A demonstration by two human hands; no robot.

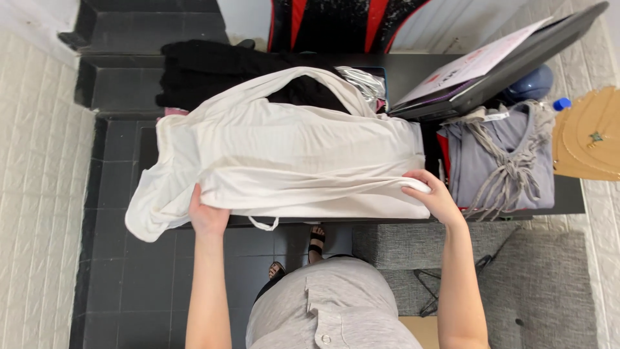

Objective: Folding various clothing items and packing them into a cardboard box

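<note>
My left hand (208, 216) and right hand (434, 197) each grip the near edge of a white garment (290, 155) spread over the black counter (116, 87), beside a grey top (500, 165).

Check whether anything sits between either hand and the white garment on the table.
Nothing visible does. The left hand and right hand both grip the near edge of the white garment directly; the grey garment lies off to the right.

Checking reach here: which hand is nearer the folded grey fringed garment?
Right. The right hand grips the white garment beside the folded grey fringed garment; the left hand holds the far end.
</note>
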